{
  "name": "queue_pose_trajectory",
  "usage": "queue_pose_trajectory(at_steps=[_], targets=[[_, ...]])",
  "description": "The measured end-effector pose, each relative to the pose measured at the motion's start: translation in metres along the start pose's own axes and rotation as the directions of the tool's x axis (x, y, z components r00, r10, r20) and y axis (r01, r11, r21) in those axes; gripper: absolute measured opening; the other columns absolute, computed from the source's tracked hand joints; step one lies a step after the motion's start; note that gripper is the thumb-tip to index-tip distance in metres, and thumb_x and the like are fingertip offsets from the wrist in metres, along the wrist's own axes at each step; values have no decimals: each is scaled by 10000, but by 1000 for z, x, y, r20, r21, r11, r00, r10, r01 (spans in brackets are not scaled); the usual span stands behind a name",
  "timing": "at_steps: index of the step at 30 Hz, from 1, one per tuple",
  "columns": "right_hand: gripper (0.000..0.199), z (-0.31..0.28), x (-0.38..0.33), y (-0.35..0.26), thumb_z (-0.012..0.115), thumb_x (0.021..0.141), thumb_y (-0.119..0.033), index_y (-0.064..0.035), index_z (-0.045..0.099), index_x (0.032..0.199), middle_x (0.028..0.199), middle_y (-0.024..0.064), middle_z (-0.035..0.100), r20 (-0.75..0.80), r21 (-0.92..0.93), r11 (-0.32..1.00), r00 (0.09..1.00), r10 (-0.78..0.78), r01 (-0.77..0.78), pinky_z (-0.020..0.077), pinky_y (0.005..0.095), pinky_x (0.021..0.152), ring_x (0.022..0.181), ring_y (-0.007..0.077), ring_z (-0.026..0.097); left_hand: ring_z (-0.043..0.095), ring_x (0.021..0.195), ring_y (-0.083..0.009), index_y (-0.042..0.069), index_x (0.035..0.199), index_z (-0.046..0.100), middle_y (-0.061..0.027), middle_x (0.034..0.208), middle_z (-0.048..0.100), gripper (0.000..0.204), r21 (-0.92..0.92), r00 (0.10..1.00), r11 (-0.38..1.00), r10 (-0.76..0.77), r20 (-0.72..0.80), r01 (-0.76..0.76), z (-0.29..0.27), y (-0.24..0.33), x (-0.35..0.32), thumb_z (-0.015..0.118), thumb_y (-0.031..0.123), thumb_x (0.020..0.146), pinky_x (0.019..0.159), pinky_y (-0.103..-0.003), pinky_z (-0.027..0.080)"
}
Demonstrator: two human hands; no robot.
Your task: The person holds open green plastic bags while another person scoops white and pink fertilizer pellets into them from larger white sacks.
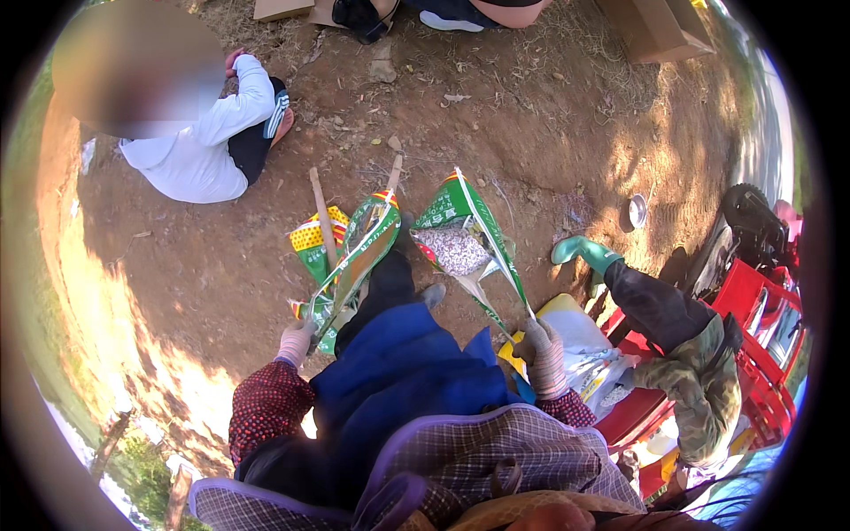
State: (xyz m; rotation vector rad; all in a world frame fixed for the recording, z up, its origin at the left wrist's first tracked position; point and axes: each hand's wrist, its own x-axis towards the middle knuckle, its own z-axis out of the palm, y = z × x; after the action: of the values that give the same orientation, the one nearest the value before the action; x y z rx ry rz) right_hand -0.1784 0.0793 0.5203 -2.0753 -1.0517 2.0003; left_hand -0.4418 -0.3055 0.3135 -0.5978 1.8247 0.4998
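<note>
My left hand [297,342], in a pale glove, is closed on the near corner of a green woven sack [361,232] with a white edge. That sack's mouth gapes, and its inside is mostly hidden. To the right, my right hand [542,356], in a striped glove with a grey palm, grips the near corner of a second green sack [447,199]. Its mouth is pulled wide, and whitish-grey granules [459,251] show within. Both sacks hang in front of my legs, by my blue apron [407,363].
Two wooden sticks [321,212] stand by a yellow-and-green bag [314,254]. A person in white [212,142] sits far left. At right, someone in green boots [589,252] is beside a red vehicle [753,310]. A metal bowl [637,211] and a cardboard box [655,31] are on the dirt.
</note>
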Motion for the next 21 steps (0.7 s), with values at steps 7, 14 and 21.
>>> queue_pose_trajectory(at_steps=[7,14,21], targets=[[291,49,98,0,611,917,-315,-26,579,943,571,-68,351,123,28,999,991,-47,43,371,274,509,449,66,312,506,469,-136,42,911,656,-41,623,572,263,-92,996,993,78,36,-75,-5,-3,-5,650,304,893,444,-287,401],[223,96,240,-13,639,911,-280,-65,584,935,563,-75,369,72,-67,997,997,28,-24,386,310,510,446,79,341,505,484,-119,48,935,671,-39,638,589,261,-200,989,969,135,-55,-143,17,18,-21,642,304,893,461,-270,411],[325,151,291,-44,642,859,-345,-40,675,965,727,45,602,101,-114,992,994,-36,48,397,311,571,634,151,517,520,550,-97,41,866,652,-18,667,594,216,-268,969,932,235,-72,-246,44,59,-37,617,244,931,537,-248,421]])
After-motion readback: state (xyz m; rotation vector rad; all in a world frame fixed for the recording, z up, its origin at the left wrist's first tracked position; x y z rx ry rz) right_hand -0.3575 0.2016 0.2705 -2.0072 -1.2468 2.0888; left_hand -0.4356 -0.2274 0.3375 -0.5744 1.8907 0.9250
